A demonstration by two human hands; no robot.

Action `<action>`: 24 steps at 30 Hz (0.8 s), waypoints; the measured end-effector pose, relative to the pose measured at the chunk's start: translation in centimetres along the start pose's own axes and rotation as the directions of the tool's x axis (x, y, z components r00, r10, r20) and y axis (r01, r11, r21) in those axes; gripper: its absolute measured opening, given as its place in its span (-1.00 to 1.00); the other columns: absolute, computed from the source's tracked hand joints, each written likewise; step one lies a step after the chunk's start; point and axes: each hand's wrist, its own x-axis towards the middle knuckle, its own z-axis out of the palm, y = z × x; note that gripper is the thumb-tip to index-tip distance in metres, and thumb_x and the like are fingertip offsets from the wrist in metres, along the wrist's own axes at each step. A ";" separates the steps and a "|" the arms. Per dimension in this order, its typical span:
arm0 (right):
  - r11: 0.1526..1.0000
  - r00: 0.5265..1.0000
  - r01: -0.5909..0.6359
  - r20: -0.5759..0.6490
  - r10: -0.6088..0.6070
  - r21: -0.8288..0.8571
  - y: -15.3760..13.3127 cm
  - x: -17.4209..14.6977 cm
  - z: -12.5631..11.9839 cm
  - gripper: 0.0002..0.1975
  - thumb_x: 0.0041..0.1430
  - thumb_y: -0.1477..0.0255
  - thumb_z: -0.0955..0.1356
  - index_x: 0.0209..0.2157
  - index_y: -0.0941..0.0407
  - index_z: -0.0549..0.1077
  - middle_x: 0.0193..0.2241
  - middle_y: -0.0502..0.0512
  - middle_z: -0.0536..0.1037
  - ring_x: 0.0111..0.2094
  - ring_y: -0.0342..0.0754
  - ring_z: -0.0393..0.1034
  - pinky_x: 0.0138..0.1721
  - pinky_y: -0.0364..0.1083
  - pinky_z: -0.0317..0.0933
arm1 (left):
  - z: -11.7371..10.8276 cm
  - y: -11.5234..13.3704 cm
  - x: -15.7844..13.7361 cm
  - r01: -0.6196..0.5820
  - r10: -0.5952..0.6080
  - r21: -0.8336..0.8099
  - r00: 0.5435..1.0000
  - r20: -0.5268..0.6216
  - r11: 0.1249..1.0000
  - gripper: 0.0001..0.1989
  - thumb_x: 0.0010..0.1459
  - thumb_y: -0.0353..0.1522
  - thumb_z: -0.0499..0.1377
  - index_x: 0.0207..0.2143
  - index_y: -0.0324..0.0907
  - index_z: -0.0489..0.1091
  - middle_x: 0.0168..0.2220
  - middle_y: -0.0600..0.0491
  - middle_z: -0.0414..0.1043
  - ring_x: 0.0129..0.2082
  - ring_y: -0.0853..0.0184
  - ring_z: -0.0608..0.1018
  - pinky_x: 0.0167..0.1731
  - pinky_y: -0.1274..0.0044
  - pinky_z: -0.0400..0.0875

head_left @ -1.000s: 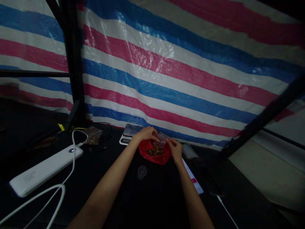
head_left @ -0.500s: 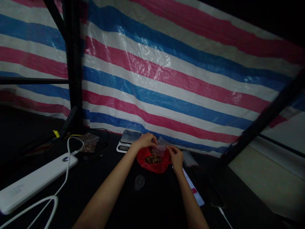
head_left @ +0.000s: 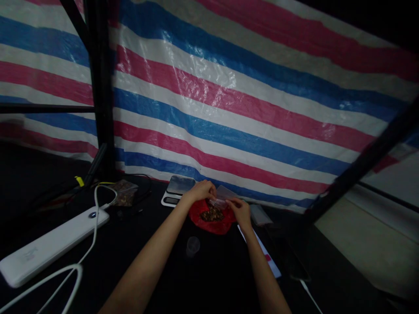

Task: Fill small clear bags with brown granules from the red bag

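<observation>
A clear plastic bag (head_left: 224, 192) is stretched between my two hands above a red plastic bag (head_left: 214, 226). My left hand (head_left: 203, 190) pinches its left side with closed fingers. On the other side, my right hand (head_left: 240, 209) grips its edge between thumb and fingers. Small brown pieces (head_left: 211, 214) lie in the opened red bag just below; I cannot make out their kind. A small clear plastic cup (head_left: 193, 245) stands on the black table nearer to me. Behind my left wrist is a digital scale (head_left: 178, 188), partly covered by the hand.
At the left lie a white power bank (head_left: 52, 244) with a white cable (head_left: 95, 235) and a filled clear bag (head_left: 123, 193). To the right are a stack of clear bags (head_left: 260, 214), a white sheet (head_left: 262, 253) and a dark phone (head_left: 296, 266). Striped sheeting (head_left: 229, 113) hangs behind.
The clear bag now sits slightly lower and flatter between my hands. Both hands keep their grip and have barely moved. The view has shifted slightly.
</observation>
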 end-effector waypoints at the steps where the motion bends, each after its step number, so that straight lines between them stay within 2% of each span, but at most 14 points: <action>1: 1.000 1.000 -0.008 0.000 0.008 0.028 0.0 0.0 -0.1 -0.68 -0.10 0.17 0.33 -0.43 0.14 0.52 -0.50 0.06 0.54 -0.46 -0.04 0.37 -0.36 -0.09 0.21 | 0.0 0.1 0.0 0.001 -0.001 0.001 1.000 0.004 1.000 -0.89 -0.10 -0.37 0.21 -0.46 -0.21 0.47 -0.52 0.10 0.44 -0.52 0.46 0.42 -0.54 0.68 0.16; 4: 0.987 1.000 -0.024 -0.009 0.026 0.161 -0.2 0.1 0.0 -0.62 -0.03 0.15 0.28 -0.39 0.17 0.51 -0.50 0.09 0.54 -0.43 -0.01 0.38 -0.33 -0.06 0.23 | 0.2 0.2 0.1 -0.006 0.006 -0.001 1.000 0.007 1.000 -0.85 -0.10 -0.31 0.21 -0.44 -0.20 0.46 -0.52 0.10 0.44 -0.51 0.44 0.43 -0.54 0.67 0.16; 8: 0.960 0.997 -0.011 -0.066 0.030 0.281 -0.6 0.2 0.3 -0.62 -0.07 0.16 0.31 -0.37 0.18 0.51 -0.37 0.14 0.55 -0.31 0.03 0.40 -0.25 -0.03 0.25 | 0.5 0.3 0.2 -0.021 0.021 -0.019 1.000 -0.006 1.000 -0.65 -0.22 -0.19 0.27 -0.36 -0.20 0.45 -0.46 0.08 0.46 -0.48 0.40 0.44 -0.52 0.66 0.19; 13: 0.970 0.992 0.031 -0.126 -0.001 0.242 -0.5 0.1 0.3 -0.65 -0.03 0.19 0.29 -0.37 0.17 0.52 -0.35 0.14 0.55 -0.28 0.03 0.40 -0.18 -0.01 0.22 | 0.9 0.3 0.3 -0.009 0.011 -0.054 0.999 0.042 0.999 -0.86 -0.14 -0.37 0.23 -0.43 -0.21 0.46 -0.50 0.09 0.46 -0.50 0.43 0.44 -0.52 0.67 0.19; 16: 0.980 0.987 0.025 -0.158 0.006 0.197 -0.5 0.1 0.1 -0.63 -0.01 0.17 0.27 -0.38 0.17 0.52 -0.37 0.14 0.55 -0.31 0.03 0.40 -0.21 -0.01 0.23 | 0.7 0.5 0.3 -0.021 0.026 -0.081 0.998 0.054 0.996 -0.88 -0.09 -0.37 0.19 -0.44 -0.22 0.46 -0.51 0.09 0.45 -0.51 0.44 0.44 -0.53 0.68 0.20; 19: 0.974 0.991 0.024 -0.133 0.006 0.226 -0.9 0.2 -0.1 -0.62 -0.02 0.16 0.26 -0.37 0.17 0.51 -0.37 0.14 0.55 -0.32 0.01 0.40 -0.25 -0.04 0.25 | 0.4 0.5 0.2 -0.022 0.024 -0.077 0.999 0.026 0.997 -0.87 -0.06 -0.37 0.17 -0.43 -0.23 0.46 -0.50 0.09 0.46 -0.49 0.44 0.45 -0.52 0.68 0.20; 24: 0.966 1.000 0.008 -0.007 -0.006 0.259 -1.2 0.1 0.1 -0.68 -0.13 0.19 0.34 -0.41 0.16 0.50 -0.41 0.12 0.55 -0.40 -0.02 0.40 -0.33 -0.08 0.26 | 0.0 0.2 0.0 -0.022 0.023 -0.081 1.000 0.000 0.996 -0.87 -0.06 -0.39 0.15 -0.42 -0.24 0.45 -0.51 0.08 0.46 -0.50 0.44 0.44 -0.52 0.68 0.19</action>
